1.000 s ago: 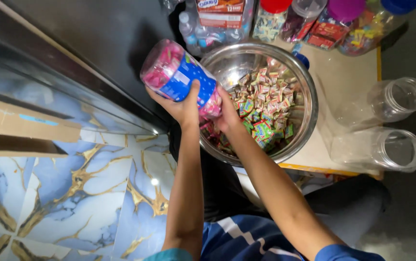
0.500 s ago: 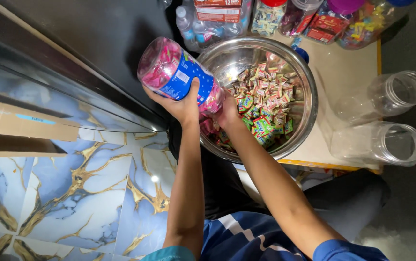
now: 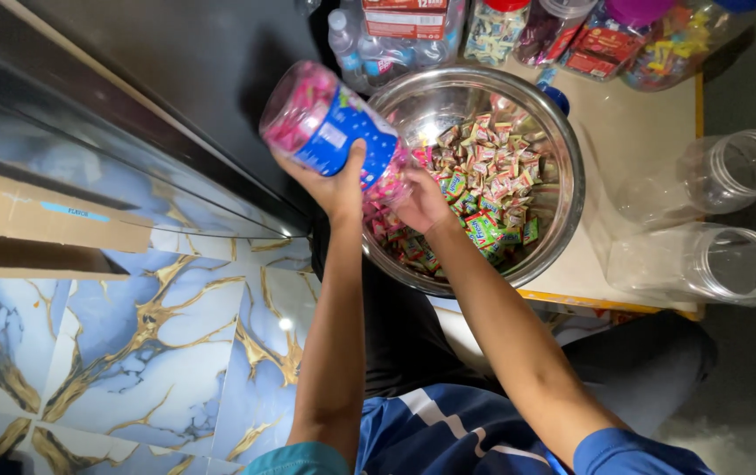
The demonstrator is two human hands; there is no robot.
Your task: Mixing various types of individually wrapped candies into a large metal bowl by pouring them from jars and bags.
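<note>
The left hand (image 3: 338, 185) gripped the candy jar (image 3: 334, 132) from below, fingers closed around it. Its long axis tilted, mouth down toward the steel bowl (image 3: 563, 211). The right hand (image 3: 422, 204) cupped the mouth, fingers curled over spilling candies (image 3: 483, 189).

One steel bowl (image 3: 563, 220) of wrapped sweets, one tilted jar of pink sweets (image 3: 330, 123), two empty clear jars (image 3: 703, 180), and two hands (image 3: 338, 185).
</note>
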